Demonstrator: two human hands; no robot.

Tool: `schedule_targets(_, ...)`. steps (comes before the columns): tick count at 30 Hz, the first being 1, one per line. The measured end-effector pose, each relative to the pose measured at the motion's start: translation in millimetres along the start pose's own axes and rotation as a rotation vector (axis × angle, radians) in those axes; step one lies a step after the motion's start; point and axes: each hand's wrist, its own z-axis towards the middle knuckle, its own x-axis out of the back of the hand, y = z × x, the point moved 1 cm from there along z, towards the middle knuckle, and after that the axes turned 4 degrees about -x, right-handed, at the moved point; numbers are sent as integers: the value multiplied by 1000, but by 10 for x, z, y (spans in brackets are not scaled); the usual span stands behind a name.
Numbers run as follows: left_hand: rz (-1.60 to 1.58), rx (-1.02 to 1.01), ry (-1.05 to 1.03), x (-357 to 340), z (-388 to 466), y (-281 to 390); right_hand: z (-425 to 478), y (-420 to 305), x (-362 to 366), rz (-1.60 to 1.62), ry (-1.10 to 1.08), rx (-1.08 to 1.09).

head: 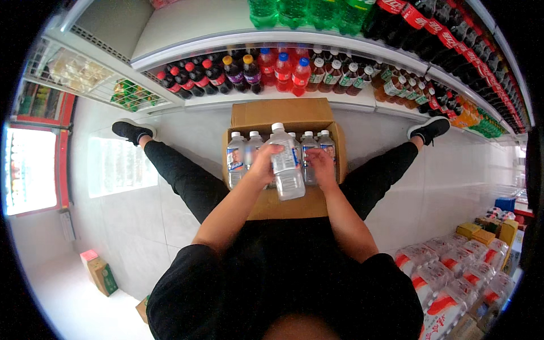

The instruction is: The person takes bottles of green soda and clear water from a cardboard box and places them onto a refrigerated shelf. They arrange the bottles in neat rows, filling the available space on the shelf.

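My left hand grips a clear plastic bottle by its side. The bottle has a white cap and a printed label, and it leans slightly above a cardboard box. To its right is my right hand, slightly blurred, with fingers bent and apart and nothing seen in them. Behind that hand stands another capped bottle in the box. More bottles of the same kind stand upright in rows there, partly hidden by my hands and the held bottle. The box's flaps are folded outward.
My legs spread on either side of the box on a tiled floor. Ahead, a store shelf carries rows of bottled drinks. Shrink-wrapped bottle packs are stacked at the right. Cartons stand at the left.
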Motion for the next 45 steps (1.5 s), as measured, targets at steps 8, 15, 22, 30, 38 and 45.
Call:
schedule_targets(8, 841, -224, 272, 160, 674, -566, -260, 100, 83, 173, -206, -187)
schedule_targets(15, 1490, 43, 488, -528, 720, -626, -39, 309, 534, -277, 158, -56)
schedule_targets(22, 1602, -1, 466, -646, 687, -803, -236, -456, 241, -568, 255, -29)
schedule_targets(30, 1294, -534, 169, 65, 561, -1220, -146, -252, 278, -994, 362, 321)
schedule_targets(38, 1325, -487, -204, 90, 2, -1242, -150, -204, 300, -1095, 455, 240)
schedule_targets(45, 1319, -381, -269, 155, -60, -1272, -106, -270, 310, -1125, 522, 373)
